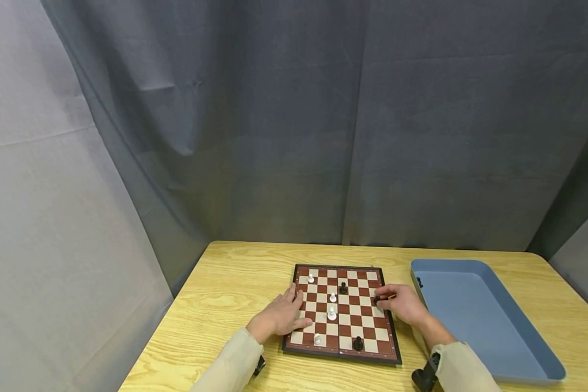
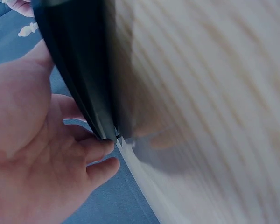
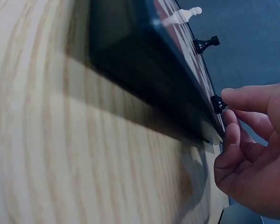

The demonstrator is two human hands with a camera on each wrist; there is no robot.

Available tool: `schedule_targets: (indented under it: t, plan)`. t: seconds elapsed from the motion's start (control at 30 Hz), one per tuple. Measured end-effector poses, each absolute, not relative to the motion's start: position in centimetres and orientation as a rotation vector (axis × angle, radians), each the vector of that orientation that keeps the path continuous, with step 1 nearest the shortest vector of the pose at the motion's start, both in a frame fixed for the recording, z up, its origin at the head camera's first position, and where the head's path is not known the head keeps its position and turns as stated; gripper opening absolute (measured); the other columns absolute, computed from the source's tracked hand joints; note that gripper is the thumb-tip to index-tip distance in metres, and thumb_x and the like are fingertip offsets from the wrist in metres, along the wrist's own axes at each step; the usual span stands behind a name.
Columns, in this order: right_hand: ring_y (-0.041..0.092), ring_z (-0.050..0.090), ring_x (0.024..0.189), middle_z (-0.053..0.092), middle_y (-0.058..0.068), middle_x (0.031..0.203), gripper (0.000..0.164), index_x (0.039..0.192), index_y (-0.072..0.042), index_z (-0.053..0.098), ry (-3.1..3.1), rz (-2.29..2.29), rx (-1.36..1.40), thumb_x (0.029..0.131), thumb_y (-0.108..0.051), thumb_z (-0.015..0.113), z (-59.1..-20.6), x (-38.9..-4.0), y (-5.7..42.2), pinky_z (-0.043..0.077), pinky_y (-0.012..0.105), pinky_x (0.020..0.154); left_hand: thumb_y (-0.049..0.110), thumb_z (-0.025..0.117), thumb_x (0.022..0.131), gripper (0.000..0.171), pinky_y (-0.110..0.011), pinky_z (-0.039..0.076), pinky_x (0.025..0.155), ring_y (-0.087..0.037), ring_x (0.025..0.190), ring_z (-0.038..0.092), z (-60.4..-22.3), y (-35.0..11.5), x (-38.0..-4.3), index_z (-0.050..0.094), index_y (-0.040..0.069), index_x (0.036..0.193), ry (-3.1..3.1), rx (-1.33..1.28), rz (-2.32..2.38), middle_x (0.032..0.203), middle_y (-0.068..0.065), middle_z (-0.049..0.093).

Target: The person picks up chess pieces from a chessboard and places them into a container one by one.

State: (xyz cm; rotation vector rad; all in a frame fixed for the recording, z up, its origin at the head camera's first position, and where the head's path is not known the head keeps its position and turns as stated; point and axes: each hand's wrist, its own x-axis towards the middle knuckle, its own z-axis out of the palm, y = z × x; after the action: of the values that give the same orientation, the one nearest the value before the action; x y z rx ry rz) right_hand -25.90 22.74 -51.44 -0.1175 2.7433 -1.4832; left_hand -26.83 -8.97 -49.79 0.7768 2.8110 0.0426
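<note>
A chessboard (image 1: 355, 310) with brown and cream squares lies on the table. At its right edge my right hand (image 1: 405, 302) pinches a black chess piece (image 3: 218, 104) between thumb and fingers, its base at the board's surface. My left hand (image 1: 283, 314) rests along the board's left edge, fingers spread and thumb over the squares. Several white pieces stand on the left half, among them a white piece (image 1: 331, 313) near the middle. One black piece (image 1: 343, 287) stands farther back, and another black piece (image 1: 357, 343) is close to the front edge.
A blue-grey tray (image 1: 490, 318) stands right of the board, with small black pieces (image 1: 419, 282) by its left wall. The wooden table (image 1: 215, 305) reaches back to a grey curtain (image 1: 284, 136). Light curtain panels hang at both sides.
</note>
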Motion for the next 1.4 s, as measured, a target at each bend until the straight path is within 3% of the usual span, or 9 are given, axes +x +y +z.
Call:
schedule_targets:
  t: [0.5, 0.8, 1.4]
  plan:
    - [0.018, 0.058, 0.075, 0.061, 0.009, 0.093, 0.024, 0.108, 0.003, 0.066, 2.794, -1.409, -0.135, 0.084, -0.001, 0.068, -51.48, -25.78, 22.39, 0.048, 0.032, 0.057, 0.058, 0.041, 0.094, 0.080, -0.042, 0.024, 0.112, -0.027, 0.142, 0.017, -49.82, -8.97, -26.87, 0.025, 0.003, 0.149, 2.816, 0.777, 0.050, 0.155, -0.019, 0.012]
    - [0.020, 0.055, 0.080, 0.060, 0.007, 0.094, 0.022, 0.106, 0.000, 0.069, 2.855, -1.333, -0.163, 0.084, -0.001, 0.067, -51.67, -25.68, 22.33, 0.045, 0.032, 0.057, 0.059, 0.041, 0.093, 0.081, -0.042, 0.024, 0.112, -0.027, 0.142, 0.017, -50.07, -8.87, -26.93, 0.026, 0.003, 0.149, 2.820, 0.776, 0.043, 0.155, -0.019, 0.013]
    - [0.018, 0.052, 0.074, 0.056, 0.007, 0.090, 0.017, 0.103, 0.000, 0.069, 2.875, -1.285, -0.172, 0.086, -0.003, 0.065, -51.74, -25.56, 22.30, 0.043, 0.032, 0.057, 0.060, 0.041, 0.093, 0.081, -0.042, 0.024, 0.112, -0.027, 0.142, 0.016, -49.88, -8.86, -26.82, 0.027, 0.003, 0.149, 2.817, 0.785, 0.041, 0.155, -0.020, 0.013]
